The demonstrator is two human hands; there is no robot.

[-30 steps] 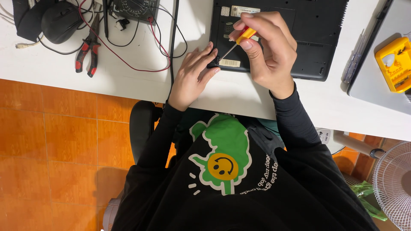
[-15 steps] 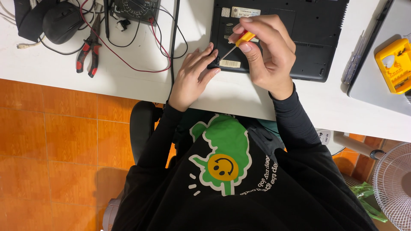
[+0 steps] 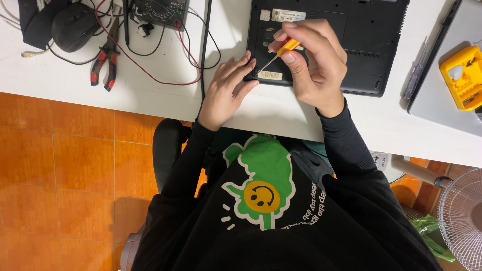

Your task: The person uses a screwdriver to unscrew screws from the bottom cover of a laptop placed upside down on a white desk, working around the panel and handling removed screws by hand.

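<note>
Little has shifted: right hand [image 3: 314, 62] still pinches the orange-handled screwdriver [image 3: 277, 53], shaft slanting down-left to the upturned laptop's [image 3: 351, 45] near corner, where left hand [image 3: 226, 88] lies flat, nearer.

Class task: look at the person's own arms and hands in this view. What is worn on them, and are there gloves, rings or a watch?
Both arms wear long, close-fitting black sleeves to the wrists. The left hand and right hand are bare: no gloves, rings or watch visible.
</note>
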